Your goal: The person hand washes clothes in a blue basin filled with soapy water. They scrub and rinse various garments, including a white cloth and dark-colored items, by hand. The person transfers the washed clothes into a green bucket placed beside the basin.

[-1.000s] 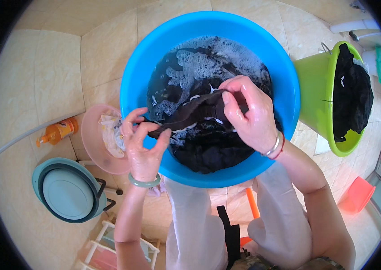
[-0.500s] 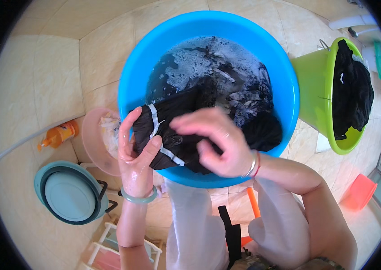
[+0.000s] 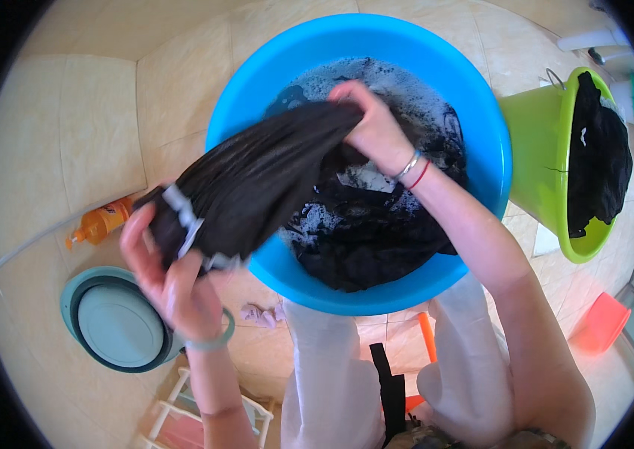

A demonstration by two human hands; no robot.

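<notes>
A wet black garment (image 3: 257, 176) with a white strip or drawstring along one end is stretched between my hands, above the near left part of a big blue tub (image 3: 221, 112). My left hand (image 3: 175, 284), slightly blurred, grips the white-edged end, outside the tub's left rim. The right hand (image 3: 380, 135) is closed on the other end, over the tub's middle. Beneath, more dark clothes (image 3: 377, 247) lie in foamy water (image 3: 421, 82). The fingertips of my right hand are partly hidden by the cloth.
At the right a green bucket (image 3: 534, 142) holds black clothes (image 3: 601, 165). An orange bottle (image 3: 100, 222) and a grey-green collapsible basin (image 3: 118, 318) are at the left. A white rack (image 3: 175, 408) stands lower left, a pink-red container (image 3: 601, 322) lower right.
My left hand has moved left and down with the white-edged end. The right hand has risen up and closed on the cloth, drawing the garment out long and largely over the tub's rim.
</notes>
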